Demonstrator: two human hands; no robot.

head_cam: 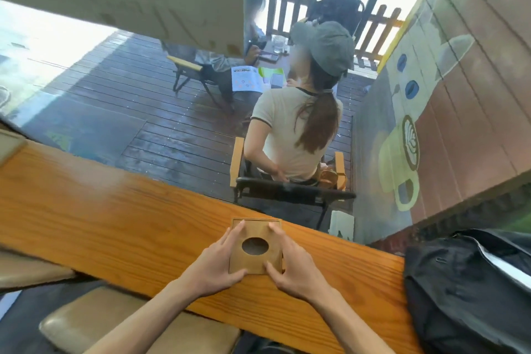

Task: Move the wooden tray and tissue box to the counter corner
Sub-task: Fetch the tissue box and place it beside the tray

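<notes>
Tissue box (256, 247) sits square between my left hand (217, 263) and right hand (293, 263), both clasping its sides, equally near.

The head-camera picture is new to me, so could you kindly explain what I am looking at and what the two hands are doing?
There is no machine here: a person wears one wide-angle camera on the head, looking forward and down, so the picture bends at its edges. The two bare arms at the bottom are the wearer's own. The left hand and the right hand each press against one side of a square wooden tissue box with an oval hole in its lid. The box rests on a long wooden counter. A black bag lies at the counter's right end. Beyond the counter, people sit on a dark deck.
</notes>
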